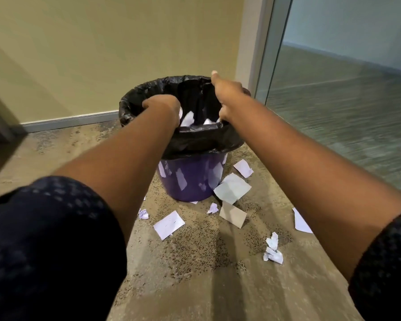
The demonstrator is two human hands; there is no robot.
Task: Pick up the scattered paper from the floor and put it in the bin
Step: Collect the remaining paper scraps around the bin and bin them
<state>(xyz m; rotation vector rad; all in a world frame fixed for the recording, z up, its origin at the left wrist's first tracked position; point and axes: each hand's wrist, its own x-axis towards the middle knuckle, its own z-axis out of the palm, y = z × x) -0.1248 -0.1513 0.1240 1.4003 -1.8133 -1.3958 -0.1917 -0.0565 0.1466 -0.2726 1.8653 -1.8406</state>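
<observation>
Head view: partly done. We see white paper already inside the bin, frame centre. Several scraps remain on the floor, lower centre and right. Our left hand is curled inside the bag; whether it grips anything we can't tell. Our right hand pinches the bag's rim.

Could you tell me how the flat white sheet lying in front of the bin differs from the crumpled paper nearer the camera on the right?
The flat white sheet lies smooth and roughly rectangular; the crumpled paper is scrunched and irregular. The sheet covers more floor than the wad. The sheet sits closer to the purple bin. Both are white and lie on the floor, not yet binned.
</observation>
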